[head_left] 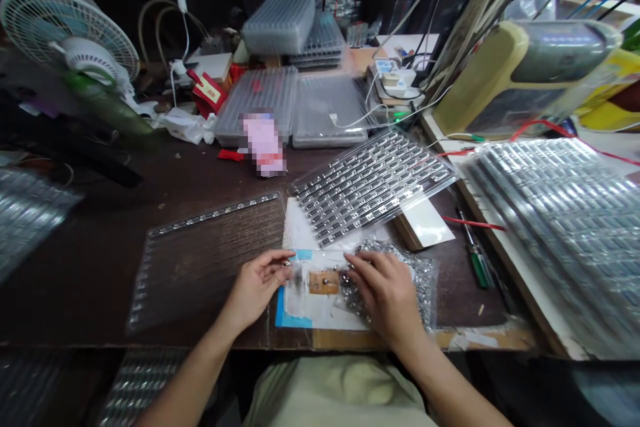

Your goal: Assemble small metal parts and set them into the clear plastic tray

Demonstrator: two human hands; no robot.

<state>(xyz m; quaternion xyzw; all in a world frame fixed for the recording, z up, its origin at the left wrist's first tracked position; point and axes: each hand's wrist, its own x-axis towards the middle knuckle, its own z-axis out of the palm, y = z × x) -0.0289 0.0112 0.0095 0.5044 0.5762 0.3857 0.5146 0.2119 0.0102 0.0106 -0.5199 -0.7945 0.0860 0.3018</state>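
My left hand point(257, 285) is pinched at the left edge of a white and blue sheet, and what sits between its fingertips is too small to make out. My right hand point(387, 283) curls over a clear bag of small shiny metal parts point(424, 280); something dark and tiny shows at its fingertips. Between both hands a small brown block point(318, 283) lies on the sheet point(295, 319), with a little metal piece on top. Just beyond them, a clear tray filled with rows of small metal parts point(370, 180) lies at an angle. To the left is a clear ribbed tray point(215, 260) with one filled row along its far edge.
Stacked clear trays point(330, 110) stand at the back, near a pixelated pink item point(263, 143). More filled trays point(565, 227) are piled at right. A green-handled screwdriver point(477, 265), a white box point(427, 221), a fan point(75, 40) and a beige machine point(520, 80) surround the work area.
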